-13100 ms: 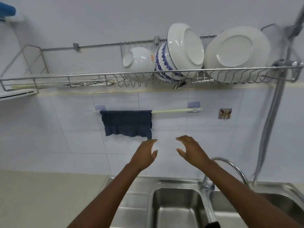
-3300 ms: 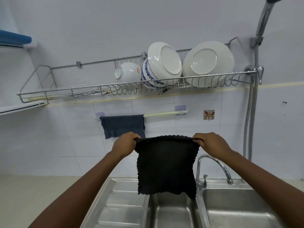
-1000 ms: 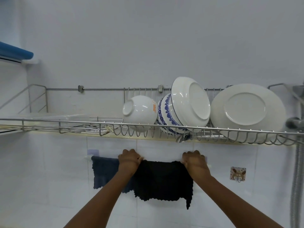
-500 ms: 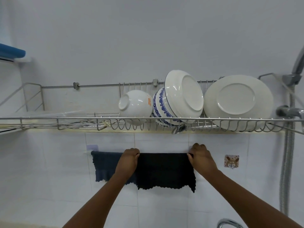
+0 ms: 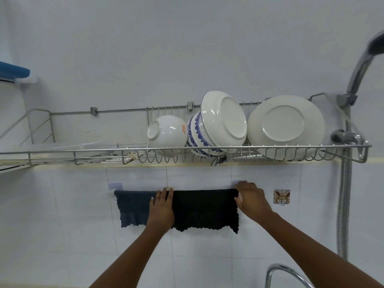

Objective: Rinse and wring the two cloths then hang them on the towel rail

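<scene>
Mostly hidden, the towel rail at lower centre carries two cloths, black cloth and blue cloth, left hand flat, right hand gripping the black one's edge.

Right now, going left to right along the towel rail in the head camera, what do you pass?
Blue cloth → left hand → black cloth → right hand → wall hook → shower hose.

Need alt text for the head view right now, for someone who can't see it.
Both hands, left hand and right hand, rest on a black cloth draped over the towel rail, beside a blue cloth, below a dish rack.
</scene>
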`<state>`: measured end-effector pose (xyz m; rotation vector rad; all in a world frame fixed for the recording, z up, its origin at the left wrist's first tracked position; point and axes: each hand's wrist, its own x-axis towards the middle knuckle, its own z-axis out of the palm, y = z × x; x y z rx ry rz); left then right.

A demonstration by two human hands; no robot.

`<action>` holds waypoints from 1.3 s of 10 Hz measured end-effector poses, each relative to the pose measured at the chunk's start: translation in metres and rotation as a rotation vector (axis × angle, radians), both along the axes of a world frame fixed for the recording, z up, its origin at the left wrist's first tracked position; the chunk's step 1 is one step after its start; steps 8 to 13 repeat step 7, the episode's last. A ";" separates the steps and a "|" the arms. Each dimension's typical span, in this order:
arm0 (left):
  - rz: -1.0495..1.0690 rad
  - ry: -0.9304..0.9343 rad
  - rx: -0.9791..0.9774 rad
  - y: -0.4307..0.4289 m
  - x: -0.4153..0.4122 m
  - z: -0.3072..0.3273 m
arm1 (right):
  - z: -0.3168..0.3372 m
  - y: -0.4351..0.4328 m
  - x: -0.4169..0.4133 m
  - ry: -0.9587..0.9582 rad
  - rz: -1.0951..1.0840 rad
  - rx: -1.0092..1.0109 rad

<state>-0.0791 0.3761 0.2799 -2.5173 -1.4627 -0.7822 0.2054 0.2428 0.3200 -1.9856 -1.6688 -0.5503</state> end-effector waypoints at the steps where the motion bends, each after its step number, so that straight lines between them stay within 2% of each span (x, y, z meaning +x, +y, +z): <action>1: -0.142 -0.255 0.061 -0.016 0.022 -0.012 | -0.017 -0.025 0.005 0.043 0.016 0.059; 2: -0.274 -0.270 0.036 -0.040 0.056 -0.017 | -0.033 -0.050 0.020 0.055 0.001 0.079; 4: -0.422 -0.141 -0.078 -0.113 0.119 -0.005 | -0.013 -0.127 0.057 0.083 0.017 0.068; 7: -0.446 -0.160 -0.054 -0.216 0.169 0.050 | 0.027 -0.226 0.128 0.104 0.030 0.040; 13: -0.446 -0.160 -0.054 -0.216 0.169 0.050 | 0.027 -0.226 0.128 0.104 0.030 0.040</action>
